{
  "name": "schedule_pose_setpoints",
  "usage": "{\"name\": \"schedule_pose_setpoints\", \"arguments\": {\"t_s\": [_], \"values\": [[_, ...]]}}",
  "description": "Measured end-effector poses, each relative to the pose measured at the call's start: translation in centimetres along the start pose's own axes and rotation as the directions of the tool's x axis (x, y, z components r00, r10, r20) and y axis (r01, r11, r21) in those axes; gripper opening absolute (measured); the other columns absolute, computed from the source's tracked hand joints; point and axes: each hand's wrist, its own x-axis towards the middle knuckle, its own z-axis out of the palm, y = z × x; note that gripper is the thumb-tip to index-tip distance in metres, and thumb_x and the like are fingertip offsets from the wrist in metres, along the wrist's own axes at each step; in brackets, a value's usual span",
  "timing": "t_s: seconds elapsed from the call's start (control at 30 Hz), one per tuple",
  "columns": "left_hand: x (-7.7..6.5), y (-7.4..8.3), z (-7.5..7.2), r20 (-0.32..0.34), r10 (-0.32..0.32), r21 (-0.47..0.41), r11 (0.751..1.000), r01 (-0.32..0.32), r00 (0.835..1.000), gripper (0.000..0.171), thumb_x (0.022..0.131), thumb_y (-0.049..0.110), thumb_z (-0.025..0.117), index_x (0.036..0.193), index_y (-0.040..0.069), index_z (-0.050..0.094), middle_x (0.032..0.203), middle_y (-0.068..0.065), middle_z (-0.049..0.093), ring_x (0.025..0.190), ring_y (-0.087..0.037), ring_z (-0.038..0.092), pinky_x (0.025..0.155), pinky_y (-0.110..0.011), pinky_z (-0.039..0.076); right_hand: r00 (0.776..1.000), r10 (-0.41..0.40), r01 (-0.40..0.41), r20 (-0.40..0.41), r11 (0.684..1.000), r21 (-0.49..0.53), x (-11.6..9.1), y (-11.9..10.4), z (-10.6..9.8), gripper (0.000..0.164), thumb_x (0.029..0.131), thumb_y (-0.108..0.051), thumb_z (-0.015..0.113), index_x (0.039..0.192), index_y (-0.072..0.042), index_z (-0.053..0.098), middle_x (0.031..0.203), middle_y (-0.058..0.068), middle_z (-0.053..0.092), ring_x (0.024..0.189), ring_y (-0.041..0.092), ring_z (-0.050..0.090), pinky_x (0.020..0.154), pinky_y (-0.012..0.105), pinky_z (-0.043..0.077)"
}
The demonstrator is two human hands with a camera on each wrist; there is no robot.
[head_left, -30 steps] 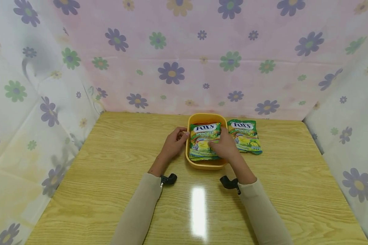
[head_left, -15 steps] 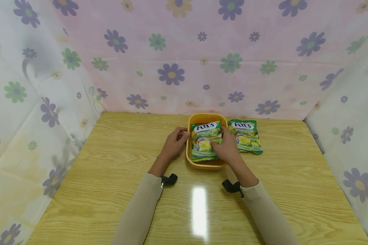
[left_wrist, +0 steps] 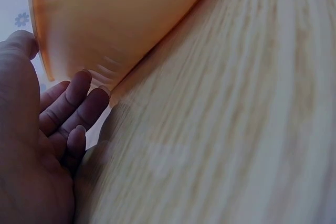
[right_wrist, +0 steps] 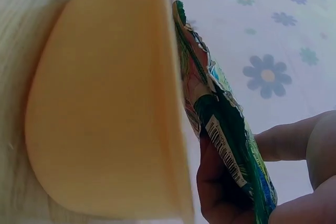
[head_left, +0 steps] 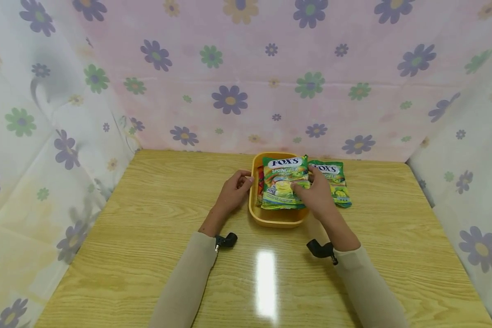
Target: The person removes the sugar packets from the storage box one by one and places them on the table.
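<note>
Over the right part of a yellow plastic tub (head_left: pixel 280 223), a green Fox's Spring Tea candy bag (head_left: pixel 284 177) is pinched by my right hand (head_left: pixel 317 196), thumb on its front. In the right wrist view the bag's folded edge with a barcode (right_wrist: pixel 224 149) shows, above the tub's rim, fingers (right_wrist: pixel 215 182) behind it. My left hand (head_left: pixel 231 191) rests against the tub's left side, thumb at the rim, loosely bent fingers (left_wrist: pixel 79 90) touching the outer wall. Inside the tub a red packet (head_left: pixel 260 182) is partly covered by the green bag.
Another green Fox's bag (head_left: pixel 340 189) lies on the wooden table (head_left: pixel 168 196) right of the tub, partly hidden by the held bag and right hand. A flowered cloth (head_left: pixel 254 127) hangs close behind the table, with more cloth on both sides.
My right hand has lifted the green candy bag out of the tub and shifted it right, uncovering the red packet. My left hand has stayed at the tub's side.
</note>
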Motion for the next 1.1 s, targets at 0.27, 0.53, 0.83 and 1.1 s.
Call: {"name": "schedule_pose_setpoints", "arguments": {"t_s": [0.27, 0.53, 0.83, 1.1], "values": [[0.0, 0.0, 0.1, -0.006, -0.004, 0.001, 1.000, 0.004, 1.000, 0.045, 0.110, 0.048, 0.056, 0.138, 0.013, 0.062, 0.107, -0.005, 0.070, 0.089, -0.020, 0.060, 0.080, -0.035, 0.048, 1.000, -0.027, 0.028, -0.013, 0.998, 0.065, 0.0, -0.1, -1.3, 0.079, 0.104, -0.010, 0.067, 0.167, 0.000, 0.019, 0.156, 0.030, 0.046, 0.136, 0.040, 0.054, 0.096, 0.040, 0.055], [-0.1, -0.2, 0.1, -0.006, -0.011, 0.015, 1.000, 0.011, 1.000, 0.045, 0.110, 0.048, 0.055, 0.138, 0.013, 0.062, 0.106, -0.004, 0.070, 0.089, -0.020, 0.060, 0.080, -0.035, 0.048, 0.996, -0.075, 0.081, -0.042, 0.983, 0.165, 0.0, 0.4, -2.5, 0.074, 0.103, -0.003, 0.067, 0.164, 0.002, 0.026, 0.144, 0.031, 0.058, 0.098, 0.006, 0.069, 0.079, 0.020, 0.058], [-0.1, -0.3, 0.1, 0.006, 0.003, -0.004, 1.000, -0.003, 1.000, 0.046, 0.110, 0.048, 0.056, 0.139, 0.013, 0.061, 0.106, -0.005, 0.071, 0.090, -0.021, 0.062, 0.081, -0.036, 0.049, 0.997, -0.052, 0.061, -0.058, 0.985, 0.162, -0.3, 1.2, -4.8, 0.071, 0.103, -0.007, 0.068, 0.162, 0.004, 0.031, 0.145, 0.032, 0.058, 0.089, 0.001, 0.072, 0.076, 0.023, 0.060], [0.0, -0.2, 0.0, -0.006, -0.002, 0.008, 1.000, 0.002, 1.000, 0.046, 0.110, 0.048, 0.056, 0.138, 0.012, 0.062, 0.106, -0.005, 0.070, 0.090, -0.021, 0.061, 0.080, -0.034, 0.048, 0.995, -0.053, 0.064, -0.083, 0.989, 0.136, -0.6, 1.6, -7.4, 0.075, 0.104, -0.009, 0.068, 0.165, 0.001, 0.027, 0.134, 0.019, 0.065, 0.089, 0.001, 0.072, 0.075, 0.023, 0.060]]}}
